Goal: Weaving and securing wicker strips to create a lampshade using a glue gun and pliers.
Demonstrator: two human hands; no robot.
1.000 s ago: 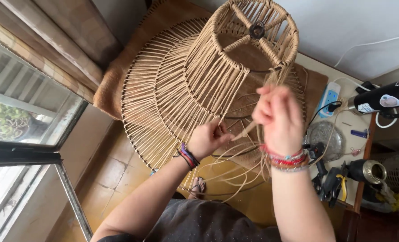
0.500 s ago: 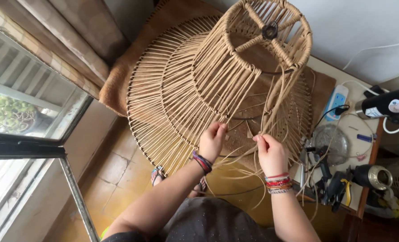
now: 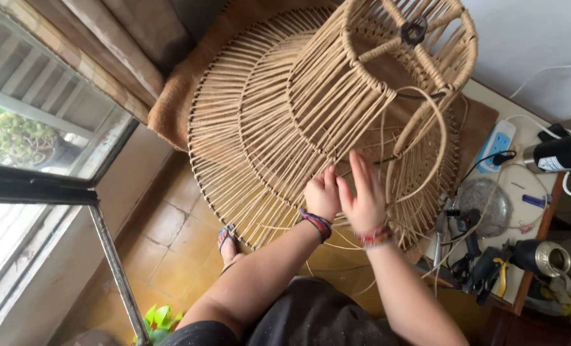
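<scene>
Both hands (image 3: 346, 198) on woven lampshade frame (image 3: 285, 122), fingers' grip unclear; blue-white power strip (image 3: 498, 144) rt.

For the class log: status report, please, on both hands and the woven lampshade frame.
Left hand gripping cords on the woven lampshade frame. Right hand open, blurred, beside it. Loose cord loop hangs beside the right hand.
</scene>
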